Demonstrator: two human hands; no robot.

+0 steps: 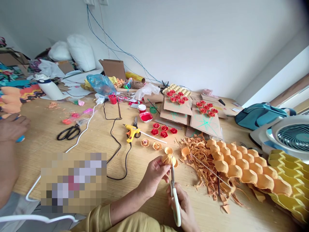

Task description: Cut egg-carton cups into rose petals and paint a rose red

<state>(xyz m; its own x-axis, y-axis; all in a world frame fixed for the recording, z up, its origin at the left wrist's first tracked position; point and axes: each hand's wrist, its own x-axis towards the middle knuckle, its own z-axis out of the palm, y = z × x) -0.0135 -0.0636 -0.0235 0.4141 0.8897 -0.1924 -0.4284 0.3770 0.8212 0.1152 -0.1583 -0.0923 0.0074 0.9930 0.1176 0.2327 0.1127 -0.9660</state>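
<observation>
1. With left hand, pinching an orange carton cup between thumb and fingers; forearm stretched diagonally forward from the lower edge, wrist only a little bent.
2. With right hand, gripping the pale handles of scissors; blades pointing upward, up against the cup. Not possible to tell the exact depth of any cut.
3. Holding the cup just above the wooden table, near two orange roses and beside a heap of orange scraps.
4. Lying to the right: orange egg tray, partly over a yellow egg tray; behind these, a white fan and a teal bag.
5. Placed farther ahead: yellow glue gun, red paint dish, red roses on bare wood and on cardboard.
6. Visible at the far left edge: another person's hand. Behind everything, a pale wall.
</observation>
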